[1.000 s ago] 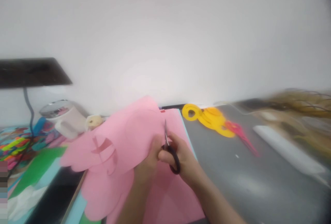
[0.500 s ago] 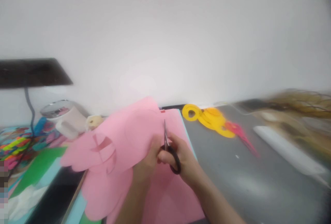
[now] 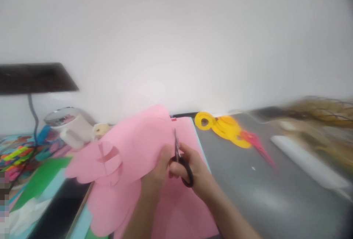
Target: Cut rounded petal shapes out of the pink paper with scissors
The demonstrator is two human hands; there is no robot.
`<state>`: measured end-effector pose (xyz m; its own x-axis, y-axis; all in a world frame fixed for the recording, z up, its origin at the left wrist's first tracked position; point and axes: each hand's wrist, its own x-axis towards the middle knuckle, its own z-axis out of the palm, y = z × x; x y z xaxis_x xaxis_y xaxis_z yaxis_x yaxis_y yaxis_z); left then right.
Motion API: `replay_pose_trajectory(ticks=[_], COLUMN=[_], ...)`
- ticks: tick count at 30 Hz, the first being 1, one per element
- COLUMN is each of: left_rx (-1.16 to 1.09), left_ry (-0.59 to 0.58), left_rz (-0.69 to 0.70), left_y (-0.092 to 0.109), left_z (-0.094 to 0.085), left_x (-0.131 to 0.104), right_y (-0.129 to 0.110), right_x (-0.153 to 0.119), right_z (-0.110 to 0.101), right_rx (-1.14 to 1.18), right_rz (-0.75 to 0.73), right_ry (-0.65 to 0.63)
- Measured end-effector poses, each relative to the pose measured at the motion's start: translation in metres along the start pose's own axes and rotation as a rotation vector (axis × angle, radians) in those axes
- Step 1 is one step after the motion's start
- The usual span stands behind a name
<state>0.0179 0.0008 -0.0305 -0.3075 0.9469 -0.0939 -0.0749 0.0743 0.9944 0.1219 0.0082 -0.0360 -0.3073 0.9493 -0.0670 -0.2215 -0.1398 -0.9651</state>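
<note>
Head view has our right hand (image 3: 193, 167) gripping the scissors (image 3: 177, 147), a finger and thumb in the black handles, blades pointing away from us over the pink paper (image 3: 154, 136). Our left hand (image 3: 158, 169) pinches that paper just left of the scissors. With the scissors as landmark, we see the yellow cutouts (image 3: 226, 127) beyond them to the right, touching the pink scissors (image 3: 257, 145) on the grey table (image 3: 242, 195). Left of the landmark, past the paper, sit the mug (image 3: 78, 130) and green sheet (image 3: 41, 178).
</note>
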Motion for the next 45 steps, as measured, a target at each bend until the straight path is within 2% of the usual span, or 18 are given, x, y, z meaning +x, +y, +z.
replay_pose_trajectory(ticks=[5,11,14,17,22,31,37,42,45], left_rx=[-0.057,0.007,0.03,0.007,-0.023,-0.013,-0.005,0.064,0.072], left_ry=[-0.023,0.048,0.123,0.22,0.149,0.161,0.086,0.109,0.082], left_rz=[-0.032,-0.114,-0.127,-0.074,-0.02,-0.024,0.006,-0.011,0.017], left_y=[0.011,0.012,0.01,0.007,0.005,0.002,0.005,0.009,0.012], left_z=[0.002,0.003,0.002,0.002,0.001,0.0,0.0,-0.002,-0.002], left_x=[-0.004,-0.005,-0.003,-0.001,0.0,0.002,0.002,0.001,-0.001], right_y=[0.0,0.0,0.001,0.001,-0.001,-0.001,0.001,0.001,0.001], right_x=[0.0,0.0,0.001,0.003,0.002,0.0,0.001,0.001,0.001], right_z=[0.002,0.002,0.0,-0.002,-0.002,-0.001,-0.001,-0.001,-0.002], right_rx=[-0.016,-0.018,0.009,0.048,0.061,0.038,0.02,-0.03,-0.043], right_rz=[0.024,0.036,0.033,0.005,-0.007,-0.006,-0.005,0.004,0.005], right_ry=[0.003,0.0,-0.002,-0.004,-0.001,-0.007,-0.01,0.007,0.015])
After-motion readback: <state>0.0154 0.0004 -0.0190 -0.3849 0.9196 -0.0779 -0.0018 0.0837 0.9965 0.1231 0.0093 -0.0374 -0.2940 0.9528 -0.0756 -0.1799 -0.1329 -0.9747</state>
